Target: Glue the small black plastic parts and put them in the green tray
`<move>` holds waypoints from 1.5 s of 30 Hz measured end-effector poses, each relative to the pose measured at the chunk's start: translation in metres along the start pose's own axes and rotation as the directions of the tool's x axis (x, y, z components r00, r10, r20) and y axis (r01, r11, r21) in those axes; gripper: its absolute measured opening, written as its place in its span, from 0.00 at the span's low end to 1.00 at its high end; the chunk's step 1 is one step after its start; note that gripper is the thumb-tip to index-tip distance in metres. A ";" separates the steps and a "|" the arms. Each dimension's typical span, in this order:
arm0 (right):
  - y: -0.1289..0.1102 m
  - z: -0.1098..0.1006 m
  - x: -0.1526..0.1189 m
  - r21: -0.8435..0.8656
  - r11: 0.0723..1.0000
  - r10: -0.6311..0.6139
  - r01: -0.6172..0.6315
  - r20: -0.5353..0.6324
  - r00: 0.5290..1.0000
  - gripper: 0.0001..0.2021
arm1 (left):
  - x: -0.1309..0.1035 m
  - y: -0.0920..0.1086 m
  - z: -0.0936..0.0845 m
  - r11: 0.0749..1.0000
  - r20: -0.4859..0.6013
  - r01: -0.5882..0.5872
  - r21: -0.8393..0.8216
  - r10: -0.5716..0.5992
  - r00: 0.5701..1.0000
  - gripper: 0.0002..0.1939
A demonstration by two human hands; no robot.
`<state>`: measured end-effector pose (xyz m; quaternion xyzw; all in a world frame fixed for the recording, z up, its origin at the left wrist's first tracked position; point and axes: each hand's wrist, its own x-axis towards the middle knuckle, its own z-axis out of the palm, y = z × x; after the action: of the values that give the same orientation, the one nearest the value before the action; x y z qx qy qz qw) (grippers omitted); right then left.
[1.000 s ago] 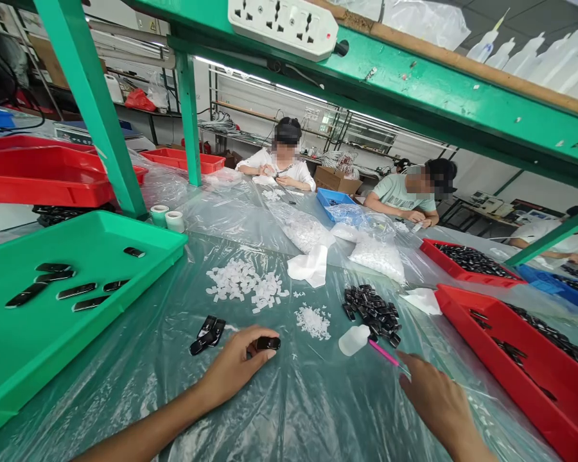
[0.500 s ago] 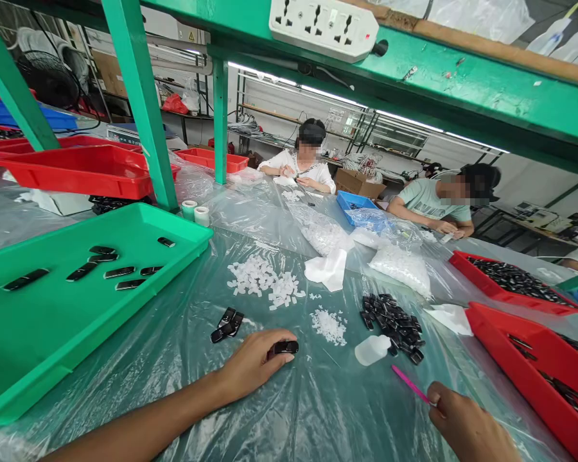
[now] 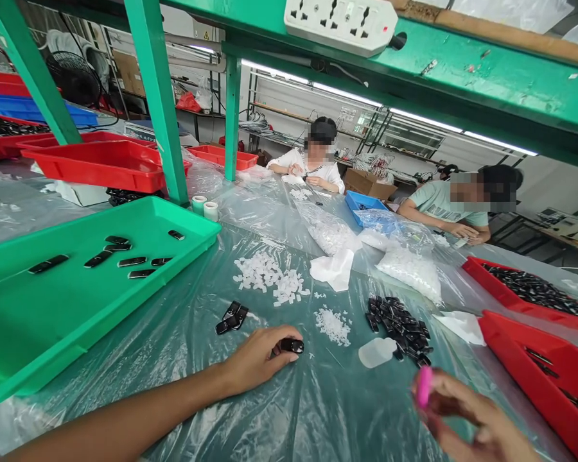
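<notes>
Workroom table [image 3: 318, 417] with green top under wrinkled clear plastic film; on it, white squeeze bottle [image 3: 374, 354], neck toward the right. Left hand [image 3: 257, 362]: left of the bottle, thumb and fingers pinching one glossy black case [image 3: 291, 346], rounded end outward. Right hand [image 3: 472, 414]: nearer than the bottle and to its right, blurred, raised, fingertips pinching pink-handled tool [image 3: 424, 387]. Pile of black cases [image 3: 399, 324]: just beside the bottle, at its neck end and beyond. Small cluster of black cases [image 3: 232, 318]: well to the bottle's left, past the left hand. Heap of tiny white pieces [image 3: 333, 325]: left of the bottle and slightly beyond. Heap of larger white chips [image 3: 270, 279]: farther left and beyond. Green tray [image 3: 139, 317]: far left of the bottle, several black cases inside. Red tray [image 3: 515, 366]: right of the bottle, dark pieces inside. Crumpled white tissue [image 3: 334, 269]: beyond the bottle, to its left. Co-worker in white [image 3: 332, 175] and co-worker in pale green [image 3: 436, 202]: far beyond the bottle
</notes>
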<state>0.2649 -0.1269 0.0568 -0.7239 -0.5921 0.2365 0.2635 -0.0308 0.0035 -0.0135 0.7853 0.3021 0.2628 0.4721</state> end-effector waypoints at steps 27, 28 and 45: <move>-0.026 0.136 0.035 0.713 0.631 -0.121 0.307 -0.300 0.946 0.08 | -0.001 0.005 0.001 0.996 0.089 -0.066 0.060 0.061 0.994 0.13; -0.026 0.137 0.035 0.718 0.626 -0.123 0.304 -0.294 0.948 0.08 | -0.001 0.005 0.001 0.995 0.090 -0.069 0.066 0.063 0.994 0.13; -0.030 0.138 0.036 0.832 0.542 0.034 0.120 -0.164 0.986 0.05 | -0.002 -0.001 0.003 0.997 0.070 -0.076 0.027 0.074 0.995 0.17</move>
<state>0.1593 -0.0722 -0.0274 -0.5116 -0.4013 0.4251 0.6297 -0.0307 0.0006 -0.0162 0.8117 0.2597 0.2488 0.4603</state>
